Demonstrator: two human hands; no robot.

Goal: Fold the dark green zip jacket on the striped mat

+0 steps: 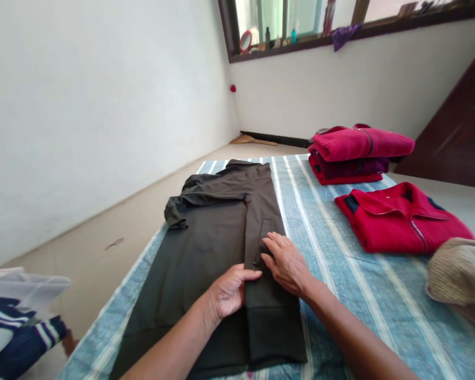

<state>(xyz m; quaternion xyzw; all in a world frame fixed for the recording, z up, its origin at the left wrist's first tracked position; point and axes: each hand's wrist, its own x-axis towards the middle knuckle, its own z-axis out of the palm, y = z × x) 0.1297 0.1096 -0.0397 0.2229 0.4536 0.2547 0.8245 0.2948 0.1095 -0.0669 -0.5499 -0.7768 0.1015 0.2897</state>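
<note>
The left hand point(230, 291) has its thumb lying over the inner edge of a folded strip of the jacket point(206, 227), pinching the cloth, its fingertips hidden beneath; the right hand point(287, 264) lies palm down on the same strip, fingers slightly apart, by the zip pocket point(264, 237). The jacket spreads under and around the 2 hands, hem on the near side of them, collar at the far end, 1 crumpled cuff point(177, 214) ahead and to the left. It looks light, soft and limp, perhaps a little slick, and not fragile; it likely creases and slides easily, so the strip's edge seems a good hold, with a flat palm pressing beside it. Under the fingers and jacket runs a striped sheet point(328, 253). To the right of the fingers lie a folded red top point(383, 227) and a knit cap point(459, 272); farther ahead on that side is a stack of folded clothes point(352, 153). Left of the fingers, past the sheet, are navy clothes point(16, 338) and the floor point(114, 227). Beyond the fingertips, farthest out, stand white walls point(103, 105) and a window point(301, 21).
</note>
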